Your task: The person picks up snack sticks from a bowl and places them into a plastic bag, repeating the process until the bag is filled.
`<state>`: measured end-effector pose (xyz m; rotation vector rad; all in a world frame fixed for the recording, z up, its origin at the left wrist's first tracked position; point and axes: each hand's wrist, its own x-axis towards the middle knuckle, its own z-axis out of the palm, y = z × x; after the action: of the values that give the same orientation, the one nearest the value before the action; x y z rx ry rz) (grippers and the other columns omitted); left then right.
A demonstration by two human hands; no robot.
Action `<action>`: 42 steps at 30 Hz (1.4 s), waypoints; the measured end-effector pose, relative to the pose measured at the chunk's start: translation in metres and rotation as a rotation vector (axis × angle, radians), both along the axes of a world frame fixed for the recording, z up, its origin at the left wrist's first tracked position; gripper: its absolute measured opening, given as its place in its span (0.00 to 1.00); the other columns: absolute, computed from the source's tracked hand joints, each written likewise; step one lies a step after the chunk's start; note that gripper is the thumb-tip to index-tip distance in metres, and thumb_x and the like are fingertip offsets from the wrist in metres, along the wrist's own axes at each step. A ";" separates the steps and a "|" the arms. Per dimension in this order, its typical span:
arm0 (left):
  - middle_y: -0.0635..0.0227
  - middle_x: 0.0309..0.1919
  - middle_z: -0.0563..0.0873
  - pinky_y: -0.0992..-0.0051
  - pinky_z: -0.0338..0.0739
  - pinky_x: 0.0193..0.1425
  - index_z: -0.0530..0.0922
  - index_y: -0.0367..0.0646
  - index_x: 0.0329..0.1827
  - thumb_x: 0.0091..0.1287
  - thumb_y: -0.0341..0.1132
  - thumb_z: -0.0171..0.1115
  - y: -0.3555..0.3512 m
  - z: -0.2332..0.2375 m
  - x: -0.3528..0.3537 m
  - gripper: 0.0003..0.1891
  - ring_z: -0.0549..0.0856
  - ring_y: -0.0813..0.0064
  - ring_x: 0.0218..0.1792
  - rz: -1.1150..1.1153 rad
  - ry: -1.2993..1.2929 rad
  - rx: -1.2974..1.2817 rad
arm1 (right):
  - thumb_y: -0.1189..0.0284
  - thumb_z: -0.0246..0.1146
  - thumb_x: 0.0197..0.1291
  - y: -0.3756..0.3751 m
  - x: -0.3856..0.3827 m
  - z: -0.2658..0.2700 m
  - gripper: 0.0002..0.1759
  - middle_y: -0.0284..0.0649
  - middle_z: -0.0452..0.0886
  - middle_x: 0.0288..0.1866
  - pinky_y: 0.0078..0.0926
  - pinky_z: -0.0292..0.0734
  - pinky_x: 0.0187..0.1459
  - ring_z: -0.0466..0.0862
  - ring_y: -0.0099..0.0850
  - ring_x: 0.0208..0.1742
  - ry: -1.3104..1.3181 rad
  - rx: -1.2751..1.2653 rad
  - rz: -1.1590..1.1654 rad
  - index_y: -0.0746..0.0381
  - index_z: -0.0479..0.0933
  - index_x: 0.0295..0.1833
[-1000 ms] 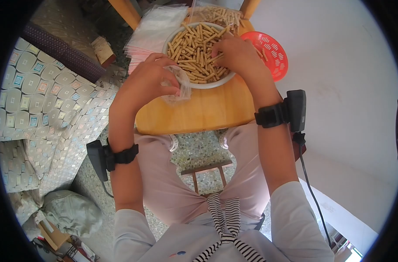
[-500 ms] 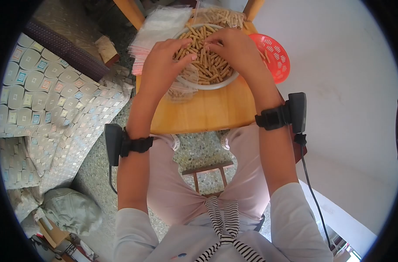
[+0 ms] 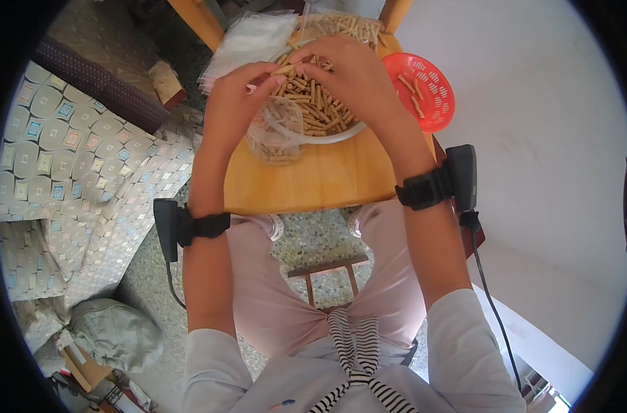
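Note:
A round white bowl (image 3: 334,140) heaped with short tan sticks (image 3: 320,109) sits on the wooden chair seat. Above its left rim, my left hand (image 3: 238,103) pinches with thumb and forefinger at one tan stick (image 3: 284,70). From the other side my right hand (image 3: 351,72) reaches over the bowl, its fingers closed at the same stick's right end. Its fingertips are partly hidden. Against the bowl's front left leans a clear plastic bag (image 3: 280,134) with sticks inside, just below my left hand.
Flat clear bags (image 3: 255,41) are stacked at the back left of the seat (image 3: 306,182). Another bag of sticks (image 3: 344,26) lies behind the bowl. A red perforated basket (image 3: 434,103) at the right holds a few sticks. A white wall (image 3: 533,138) rises beyond it.
Both hands have shifted left from over the heap to the bowl's left rim, and a stick now shows between their fingertips. More of the sticks in the red basket is visible.

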<state>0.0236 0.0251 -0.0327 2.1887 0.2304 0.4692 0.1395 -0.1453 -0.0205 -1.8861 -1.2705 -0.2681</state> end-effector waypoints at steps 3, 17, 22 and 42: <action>0.71 0.40 0.89 0.77 0.76 0.44 0.87 0.42 0.50 0.69 0.38 0.67 0.003 0.012 -0.005 0.12 0.83 0.80 0.36 0.029 -0.063 0.030 | 0.63 0.67 0.60 -0.002 -0.004 0.001 0.09 0.40 0.87 0.36 0.39 0.80 0.44 0.85 0.44 0.42 0.015 0.002 -0.055 0.54 0.87 0.42; 0.71 0.34 0.85 0.77 0.74 0.39 0.87 0.43 0.43 0.61 0.32 0.73 -0.027 0.016 0.003 0.08 0.82 0.79 0.34 -0.093 -0.179 0.008 | 0.60 0.68 0.59 -0.009 -0.003 -0.002 0.12 0.37 0.88 0.37 0.38 0.81 0.42 0.87 0.41 0.41 0.221 -0.262 -0.039 0.54 0.87 0.44; 0.70 0.34 0.86 0.77 0.75 0.37 0.87 0.44 0.43 0.61 0.32 0.73 -0.031 0.018 0.000 0.08 0.83 0.78 0.33 -0.095 -0.196 0.039 | 0.62 0.68 0.58 -0.007 0.002 -0.003 0.11 0.36 0.88 0.36 0.38 0.81 0.40 0.87 0.40 0.41 0.146 -0.197 -0.063 0.53 0.86 0.44; 0.70 0.36 0.86 0.78 0.74 0.34 0.86 0.43 0.45 0.64 0.30 0.70 -0.034 0.021 -0.001 0.07 0.82 0.77 0.31 -0.108 -0.292 0.110 | 0.67 0.71 0.53 -0.004 -0.004 0.003 0.08 0.34 0.81 0.40 0.38 0.80 0.41 0.84 0.39 0.45 -0.072 -0.025 -0.078 0.55 0.82 0.38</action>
<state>0.0223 -0.0089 -0.0117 2.1928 -0.0739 0.7459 0.1355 -0.1491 -0.0177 -1.9656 -1.2548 -0.3650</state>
